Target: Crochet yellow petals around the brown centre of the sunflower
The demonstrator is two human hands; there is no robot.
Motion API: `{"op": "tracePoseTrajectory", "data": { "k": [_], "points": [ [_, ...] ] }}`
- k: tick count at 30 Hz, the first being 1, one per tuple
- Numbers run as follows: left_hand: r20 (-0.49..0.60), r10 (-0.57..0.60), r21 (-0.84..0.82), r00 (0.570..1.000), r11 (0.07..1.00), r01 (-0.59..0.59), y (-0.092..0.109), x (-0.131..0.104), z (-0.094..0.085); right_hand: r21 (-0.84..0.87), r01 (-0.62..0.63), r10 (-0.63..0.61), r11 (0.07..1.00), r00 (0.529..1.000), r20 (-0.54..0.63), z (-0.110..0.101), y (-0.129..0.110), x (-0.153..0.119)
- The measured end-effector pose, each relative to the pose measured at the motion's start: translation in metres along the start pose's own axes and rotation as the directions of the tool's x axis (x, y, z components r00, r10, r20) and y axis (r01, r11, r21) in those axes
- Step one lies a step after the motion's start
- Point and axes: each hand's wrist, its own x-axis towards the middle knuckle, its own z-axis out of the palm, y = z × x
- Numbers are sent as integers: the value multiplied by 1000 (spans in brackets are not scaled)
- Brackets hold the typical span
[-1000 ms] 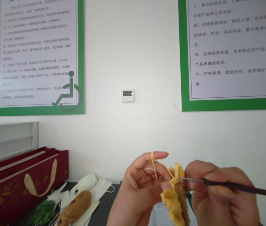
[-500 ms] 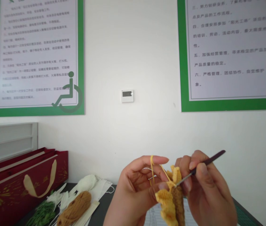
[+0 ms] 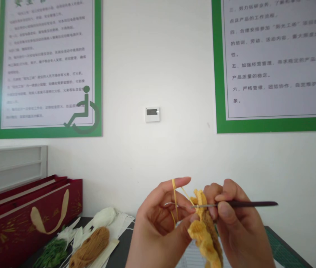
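Between my hands is a ruffled yellow and brown crochet piece (image 3: 203,238). My left hand (image 3: 160,223) pinches its left edge with thumb and fingers, while yellow yarn (image 3: 175,197) loops over the raised index finger and runs down to the piece. My right hand (image 3: 236,219) grips a crochet hook (image 3: 254,204) with a dark handle, held nearly level. The hook's thin metal shaft crosses the top of the piece, its tip close to my left fingertips. Right fingers also touch the piece's far side. A thin silvery loop shows by my left fingers.
At left on the dark table stand red gift bags (image 3: 43,219) with cream handles. Beside them lie a brown yarn skein (image 3: 91,247), green yarn (image 3: 51,253) and white yarn (image 3: 104,216). Printed paper (image 3: 191,255) lies below my hands, a green mat (image 3: 283,247) at right.
The hook has swung from a steep slant to nearly level, its tip now further left across the piece. My left hand has tilted slightly, and the view has shifted a little.
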Motion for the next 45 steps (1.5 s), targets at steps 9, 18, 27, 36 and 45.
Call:
{"op": "tracePoseTrajectory", "data": {
  "k": [9, 18, 27, 36, 45],
  "points": [
    [-53, -41, -87, 998, 996, 37, -6, -2, 8, -685, 609, -686, 400, 694, 216, -7, -5, -3],
    [50, -153, -157, 987, 975, 160, -5, 4, 0, -58, 214, -220, 975, 963, -156, 17, 6, 3],
    [97, -153, -113, 983, 980, 164, -1, 1, 0, 134, -88, 115, 987, 972, -204, 4, -2, -7],
    [82, -199, -145, 977, 967, 209, 2, 2, 2, 284, -27, 98, 959, 966, -239, 17, 7, -5],
    [17, -169, -42, 986, 985, 169, 2, 0, 0, -151, 167, -172, 974, 985, -24, -5, -11, 1]
  ]
}}
